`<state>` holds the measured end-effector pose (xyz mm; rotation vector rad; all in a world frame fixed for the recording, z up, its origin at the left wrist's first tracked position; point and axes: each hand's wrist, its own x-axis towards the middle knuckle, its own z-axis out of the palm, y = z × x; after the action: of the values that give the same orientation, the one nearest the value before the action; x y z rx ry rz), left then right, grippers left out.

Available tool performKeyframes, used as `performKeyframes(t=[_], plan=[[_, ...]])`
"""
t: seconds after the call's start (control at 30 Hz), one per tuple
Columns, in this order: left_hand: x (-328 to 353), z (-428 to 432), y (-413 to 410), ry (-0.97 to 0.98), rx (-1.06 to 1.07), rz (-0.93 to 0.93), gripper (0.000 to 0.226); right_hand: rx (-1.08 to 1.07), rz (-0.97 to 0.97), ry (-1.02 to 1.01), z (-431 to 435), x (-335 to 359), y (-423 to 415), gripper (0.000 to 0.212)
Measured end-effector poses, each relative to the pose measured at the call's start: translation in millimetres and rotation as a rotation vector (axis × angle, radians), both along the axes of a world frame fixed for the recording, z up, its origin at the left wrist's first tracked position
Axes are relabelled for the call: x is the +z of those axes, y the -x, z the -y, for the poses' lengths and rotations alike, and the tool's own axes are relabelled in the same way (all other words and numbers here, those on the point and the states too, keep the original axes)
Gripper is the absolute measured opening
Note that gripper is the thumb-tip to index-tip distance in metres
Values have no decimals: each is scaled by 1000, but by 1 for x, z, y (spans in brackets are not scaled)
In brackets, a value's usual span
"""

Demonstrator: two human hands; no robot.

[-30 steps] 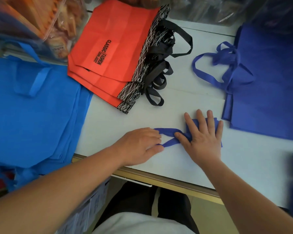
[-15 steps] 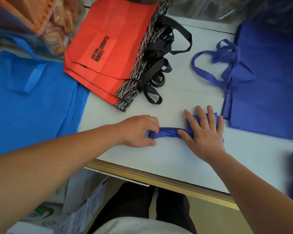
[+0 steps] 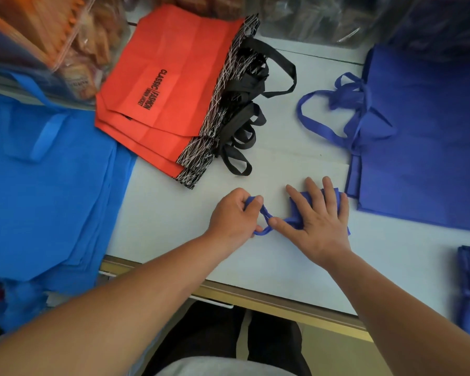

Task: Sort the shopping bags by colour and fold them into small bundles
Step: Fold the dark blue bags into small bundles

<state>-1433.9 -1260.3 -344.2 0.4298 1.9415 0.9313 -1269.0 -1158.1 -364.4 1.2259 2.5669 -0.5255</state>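
Right hand lies flat on the bundle, near the table's front edge, pinning the folds so they don't spring open. Left hand grips the handle, ready, I reckon, to wrap it round. Hands just apart.

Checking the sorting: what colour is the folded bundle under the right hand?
The bundle is dark violet-blue; the head view shows it.
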Motion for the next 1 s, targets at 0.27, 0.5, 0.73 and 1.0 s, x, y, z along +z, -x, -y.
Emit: performKeyframes(t=[0.27, 0.5, 0.73, 1.0], plan=[[-12, -2, -5, 98, -9, -96, 33, -11, -2, -107, 6, -4, 2, 98], [-6, -2, -7, 71, -86, -30, 33, 10, -46, -153, 5, -17, -3, 69], [1, -4, -6, 60, -129, 61, 30, 133, -56, -177, 0, -24, -11, 56], [14, -8, -23, 253, -33, 21, 32, 198, -212, 23, -17, -5, -30, 59]])
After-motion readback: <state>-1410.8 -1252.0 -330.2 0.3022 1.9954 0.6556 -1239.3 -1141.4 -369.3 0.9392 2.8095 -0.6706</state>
